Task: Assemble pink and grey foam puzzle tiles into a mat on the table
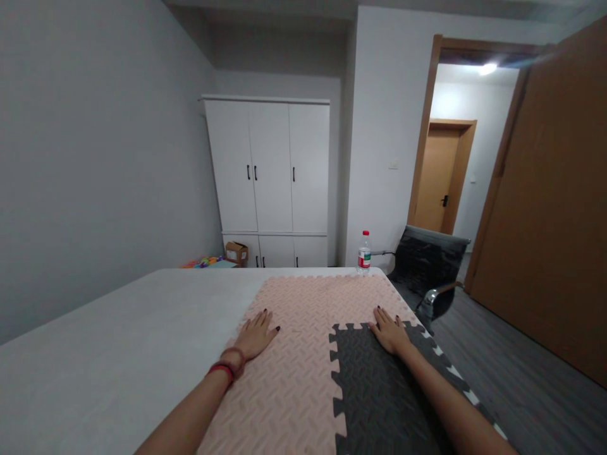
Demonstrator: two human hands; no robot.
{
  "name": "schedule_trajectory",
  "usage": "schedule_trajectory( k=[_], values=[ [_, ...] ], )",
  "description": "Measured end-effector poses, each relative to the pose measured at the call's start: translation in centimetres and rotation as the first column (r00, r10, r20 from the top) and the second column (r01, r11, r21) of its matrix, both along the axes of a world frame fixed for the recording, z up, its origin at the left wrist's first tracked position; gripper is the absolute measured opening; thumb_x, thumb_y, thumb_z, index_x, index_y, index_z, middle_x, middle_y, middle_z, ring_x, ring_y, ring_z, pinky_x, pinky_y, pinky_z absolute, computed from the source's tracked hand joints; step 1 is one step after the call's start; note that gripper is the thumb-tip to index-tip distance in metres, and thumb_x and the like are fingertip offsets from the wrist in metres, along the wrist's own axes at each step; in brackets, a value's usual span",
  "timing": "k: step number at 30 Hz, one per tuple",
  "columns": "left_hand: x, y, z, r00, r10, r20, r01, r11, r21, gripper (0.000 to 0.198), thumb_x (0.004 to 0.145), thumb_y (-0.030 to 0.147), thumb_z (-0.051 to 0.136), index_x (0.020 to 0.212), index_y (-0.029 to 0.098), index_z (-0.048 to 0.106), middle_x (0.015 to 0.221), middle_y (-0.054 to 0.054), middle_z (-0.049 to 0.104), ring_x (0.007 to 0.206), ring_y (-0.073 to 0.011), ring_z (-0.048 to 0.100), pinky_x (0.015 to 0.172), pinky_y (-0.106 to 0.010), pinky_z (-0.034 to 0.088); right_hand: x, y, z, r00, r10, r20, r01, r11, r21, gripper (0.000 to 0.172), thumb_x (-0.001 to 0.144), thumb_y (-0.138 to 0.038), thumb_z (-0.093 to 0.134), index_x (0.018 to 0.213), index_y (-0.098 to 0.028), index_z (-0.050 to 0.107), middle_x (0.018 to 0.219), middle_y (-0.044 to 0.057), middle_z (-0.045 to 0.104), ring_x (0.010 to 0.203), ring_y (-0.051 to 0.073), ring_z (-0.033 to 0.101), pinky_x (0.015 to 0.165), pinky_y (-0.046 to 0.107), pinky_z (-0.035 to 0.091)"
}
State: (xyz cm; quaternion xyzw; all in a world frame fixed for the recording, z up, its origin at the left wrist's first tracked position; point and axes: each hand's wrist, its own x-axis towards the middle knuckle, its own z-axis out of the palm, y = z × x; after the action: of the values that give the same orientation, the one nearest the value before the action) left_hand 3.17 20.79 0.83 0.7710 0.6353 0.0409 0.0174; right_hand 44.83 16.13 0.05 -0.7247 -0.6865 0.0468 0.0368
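My left hand (256, 335) lies flat on the pink foam mat (298, 366), close to its left edge, with the thumb apart from the fingers. A dark band and a red band circle that wrist. Over the seam where pink meets the dark grey foam mat (374, 392) rests my right hand (389, 330), palm down. Its fingertips reach onto the pink part. Neither hand holds anything. The grey mat has toothed edges along its left, far and right sides. My right forearm covers some of it.
A white table (118, 335) carries the mats. Near its far right corner stands a plastic bottle (364, 256) with a red cap. A black chair (424, 268) is beyond the right edge. Farther back are a white cabinet (272, 167), a cardboard box (236, 253) and an open wooden door (550, 208).
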Motion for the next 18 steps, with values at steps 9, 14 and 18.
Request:
schedule_trajectory(
  k=[9, 14, 18],
  values=[
    [4.8, -4.5, 5.0, 0.997, -0.083, 0.006, 0.082, 0.993, 0.081, 0.051, 0.086, 0.041, 0.05, 0.131, 0.019, 0.04, 0.144, -0.01, 0.032, 0.13, -0.0295, 0.03, 0.106, -0.057, 0.021, -5.3, -4.0, 4.7, 0.997, 0.058, 0.041, -0.06, 0.997, 0.053, 0.057, 0.09, -0.036, 0.022, 0.141, -0.01, 0.024, 0.148, 0.016, 0.022, 0.136, 0.024, 0.017, 0.108, 0.051, 0.0],
    [5.6, -14.7, 8.0, 0.941, -0.339, 0.008, 0.338, 0.938, 0.076, 0.052, 0.09, 0.047, 0.035, 0.135, 0.02, 0.039, 0.146, -0.007, 0.032, 0.135, -0.0188, 0.025, 0.112, -0.035, 0.017, -5.5, -14.6, 6.6, 0.943, 0.317, -0.097, -0.303, 0.943, 0.136, 0.059, 0.088, -0.051, 0.025, 0.142, -0.028, 0.023, 0.15, 0.0, 0.017, 0.137, 0.018, 0.015, 0.111, 0.043, 0.012],
    [1.9, -23.7, 5.9, 0.895, -0.434, 0.104, 0.439, 0.898, -0.03, 0.055, 0.086, 0.058, 0.036, 0.136, 0.037, 0.033, 0.146, 0.001, 0.028, 0.133, -0.0188, 0.029, 0.109, -0.036, 0.029, 3.7, -24.6, 1.9, 0.918, 0.121, -0.379, -0.034, 0.973, 0.228, 0.064, 0.08, -0.061, 0.031, 0.136, -0.03, 0.038, 0.148, -0.001, 0.025, 0.134, 0.019, 0.025, 0.11, 0.037, 0.023]
  ],
)
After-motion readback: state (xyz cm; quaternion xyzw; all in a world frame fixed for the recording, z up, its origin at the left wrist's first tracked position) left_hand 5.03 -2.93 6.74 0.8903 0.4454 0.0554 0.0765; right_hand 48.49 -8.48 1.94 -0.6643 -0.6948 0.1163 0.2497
